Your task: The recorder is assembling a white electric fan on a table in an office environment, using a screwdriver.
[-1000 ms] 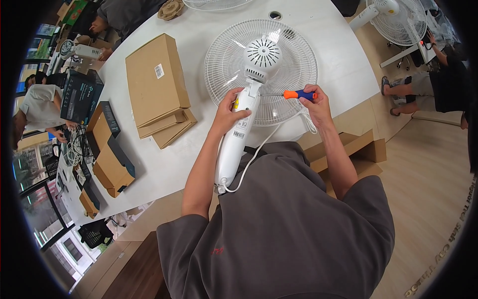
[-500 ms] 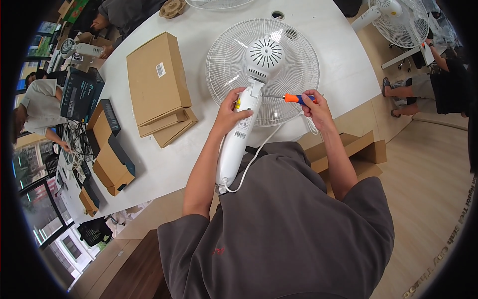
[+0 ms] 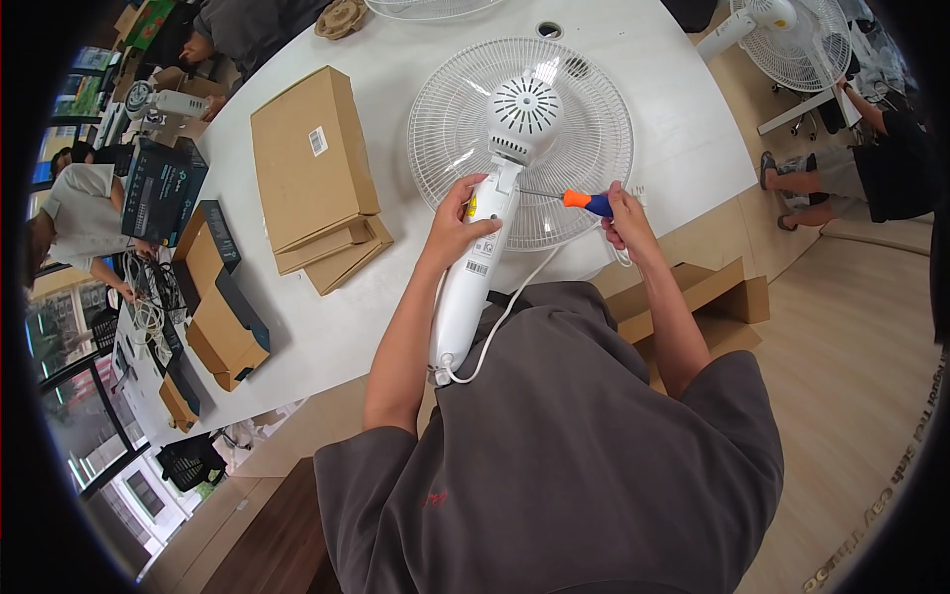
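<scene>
A white electric fan (image 3: 525, 106) lies with its round wire guard face down on the table and its white body (image 3: 465, 287) reaching toward me. My left hand (image 3: 463, 224) is wrapped round the body just below the neck joint, thumb across its labelled face. In my right hand (image 3: 628, 222) is a screwdriver (image 3: 587, 202) with an orange and blue handle. Its thin shaft points left, and the tip meets the side of the neck; the screw itself is too small to make out. A white power cord (image 3: 505, 322) curves from the body's near end.
Flat brown cardboard boxes (image 3: 309, 163) are stacked left of the fan on the white table (image 3: 327, 342). An opened box (image 3: 223, 322) lies farther left, near a tangle of cables (image 3: 150, 307). An open carton (image 3: 693, 302) sits off the table's right edge. Other people work around the room.
My right hand has turned about the screwdriver handle, its fingers now lower and the thumb up along the end. My left hand and the fan have barely moved.
</scene>
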{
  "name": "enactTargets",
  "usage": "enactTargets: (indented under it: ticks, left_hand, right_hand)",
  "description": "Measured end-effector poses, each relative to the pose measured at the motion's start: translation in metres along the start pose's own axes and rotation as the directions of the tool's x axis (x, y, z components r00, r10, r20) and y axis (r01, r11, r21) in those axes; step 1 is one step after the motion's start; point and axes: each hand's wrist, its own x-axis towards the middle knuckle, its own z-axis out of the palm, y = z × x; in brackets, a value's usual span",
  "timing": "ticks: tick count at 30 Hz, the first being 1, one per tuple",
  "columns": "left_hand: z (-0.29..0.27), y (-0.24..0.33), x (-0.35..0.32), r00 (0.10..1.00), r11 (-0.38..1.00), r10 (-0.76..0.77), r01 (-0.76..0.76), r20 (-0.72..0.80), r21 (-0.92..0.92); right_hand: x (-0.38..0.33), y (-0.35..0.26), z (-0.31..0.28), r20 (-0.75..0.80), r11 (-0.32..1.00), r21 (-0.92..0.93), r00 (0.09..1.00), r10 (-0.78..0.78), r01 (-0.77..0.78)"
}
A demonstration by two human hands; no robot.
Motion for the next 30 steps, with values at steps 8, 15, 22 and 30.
enactTargets:
  ticks: [8, 15, 22, 30]
  left_hand:
    - [0.001, 0.001, -0.002, 1.0, 1.0, -0.006, 0.006, -0.012, 0.02]
    - [0.001, 0.001, -0.001, 1.0, 1.0, -0.003, 0.003, -0.012, 0.01]
    - [0.0, 0.001, -0.002, 1.0, 1.0, 0.004, -0.004, -0.009, 0.014]
    - [0.001, 0.003, -0.002, 1.0, 1.0, -0.008, 0.008, -0.009, 0.01]
  right_hand:
    - [0.005, 0.012, 0.001, 0.027, 0.977, 0.06, 0.978, -0.206, 0.204]
    - [0.013, 0.026, -0.001, 0.04, 0.866, 0.232, 0.885, -0.464, 0.444]
    - [0.001, 0.0, 0.004, -0.021, 0.984, 0.043, 0.985, -0.174, 0.174]
    - [0.007, -0.001, -0.002, 0.011, 0.999, 0.003, 0.999, -0.041, 0.041]
